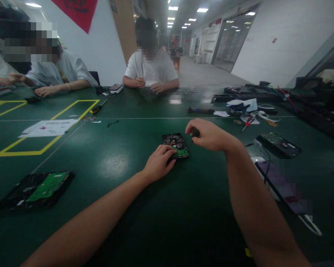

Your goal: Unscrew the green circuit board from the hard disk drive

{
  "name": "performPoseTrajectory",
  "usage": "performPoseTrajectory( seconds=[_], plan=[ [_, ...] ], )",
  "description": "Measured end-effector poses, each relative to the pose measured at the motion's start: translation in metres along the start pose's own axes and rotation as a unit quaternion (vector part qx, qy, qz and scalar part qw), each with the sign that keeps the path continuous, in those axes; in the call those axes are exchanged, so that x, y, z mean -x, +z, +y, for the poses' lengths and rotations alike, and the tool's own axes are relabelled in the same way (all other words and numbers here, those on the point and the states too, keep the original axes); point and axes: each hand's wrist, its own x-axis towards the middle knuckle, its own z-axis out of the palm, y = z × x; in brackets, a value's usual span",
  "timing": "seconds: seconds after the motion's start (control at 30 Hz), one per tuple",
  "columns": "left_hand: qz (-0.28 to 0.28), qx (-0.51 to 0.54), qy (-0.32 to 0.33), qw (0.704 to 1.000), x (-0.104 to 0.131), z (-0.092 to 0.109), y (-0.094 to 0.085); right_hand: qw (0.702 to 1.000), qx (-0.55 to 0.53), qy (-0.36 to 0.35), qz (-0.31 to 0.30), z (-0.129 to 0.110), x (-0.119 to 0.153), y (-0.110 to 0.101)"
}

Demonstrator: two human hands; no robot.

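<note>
Left hand (160, 163) and right hand (207, 135), two in view, both at work over one hard drive (181, 152). Left: fingers bent over the drive's near left part, thumb toward the near edge; contact evident, but cannot tell whether it pinches or only presses. Right: thumb and fingers closed on one small dark tool (195, 133), just beside the drive's right edge; cannot tell whether the tip touches it.

Drive position: flat on the green table (122, 207), ahead of the wearer, board side up. Long axis runs away from the wearer, far end slanting slightly left; green circuit board at the near end.

Count, hard drives: three. Second drive (48, 185) lies at near left, green board up; third drive (278, 144) at right, beyond the forearm, board up also.

Other items: one yellow-and-black screwdriver (98, 106), far left; one red-handled screwdriver (248, 123), far right; one dark cylindrical tool (200, 110) beyond the right hand; one printed sheet (46, 128) across yellow tape (25, 152). One co-worker (158, 72) in white sits opposite, hands together near the table edge.
</note>
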Motion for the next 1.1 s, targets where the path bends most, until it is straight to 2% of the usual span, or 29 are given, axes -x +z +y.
performPoseTrajectory(
  seconds=[0.17, 0.6, 0.83, 1.1],
  plan=[
    [0.005, 0.001, 0.000, 1.000, 0.0001, 0.0001, 0.0010, 1.000, -0.001, -0.004, 0.008, -0.0001, -0.0026, 0.0003],
    [0.010, -0.001, 0.004, 1.000, 0.0000, -0.0001, 0.0022, 0.994, 0.087, 0.057, 0.017, 0.0002, 0.0019, 0.0027],
    [0.006, -0.002, 0.001, 1.000, 0.0002, -0.0002, 0.0013, 1.000, 0.010, -0.021, 0.009, 0.0008, 0.0003, 0.0025],
    [0.003, -0.001, 0.000, 1.000, 0.0001, 0.0015, -0.0002, 0.999, 0.049, 0.015, 0.008, -0.0004, -0.0001, 0.0001]
  ],
)
